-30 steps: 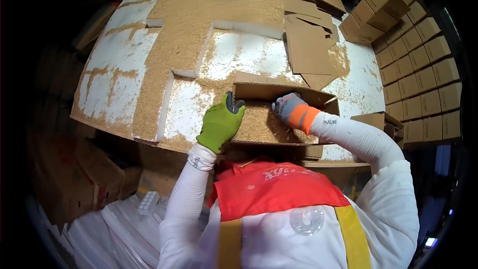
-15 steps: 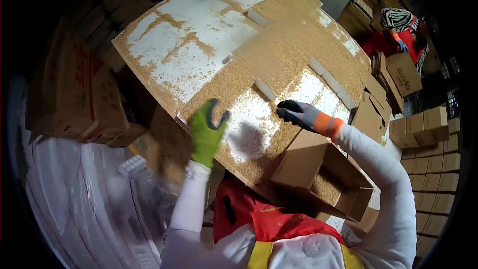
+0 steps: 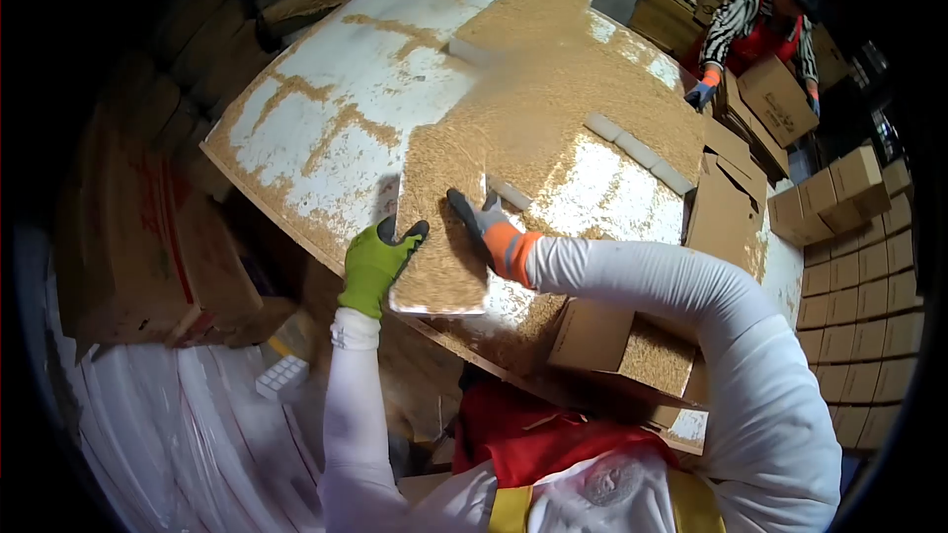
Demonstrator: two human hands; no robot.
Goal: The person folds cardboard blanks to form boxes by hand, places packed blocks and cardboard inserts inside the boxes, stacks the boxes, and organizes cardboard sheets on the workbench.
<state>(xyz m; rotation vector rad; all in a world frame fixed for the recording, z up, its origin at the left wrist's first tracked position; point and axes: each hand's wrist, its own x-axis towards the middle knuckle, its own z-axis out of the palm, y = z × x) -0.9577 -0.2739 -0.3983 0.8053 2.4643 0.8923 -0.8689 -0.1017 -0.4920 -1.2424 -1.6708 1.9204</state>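
A long rectangular slab or tray with white edges [image 3: 439,262], its top covered in tan flakes, lies tilted across the near edge of the table. My left hand [image 3: 377,265], in a green glove with dark fingertips, grips its left side. On its right side, my right hand [image 3: 491,232] in a grey-and-orange glove holds the edge with bent fingers. Just beyond my right hand lies a white strip [image 3: 510,194]. Tan flakes also cover much of the white table [image 3: 296,160] around it. Whether the piece is solid or hollow beneath the flakes is hidden.
An open cardboard box [image 3: 591,336] with flakes stands at the table's near edge by my right arm. White blocks [image 3: 642,156] line the flakes further right. Flattened cardboard [image 3: 726,212] and stacked cartons [image 3: 854,266] are at right. A co-worker [image 3: 755,30] handles a box at far right.
Both hands have moved left and closed on the flake-covered piece, which now sticks out nearer to me. The co-worker has reached a hand to the table edge.
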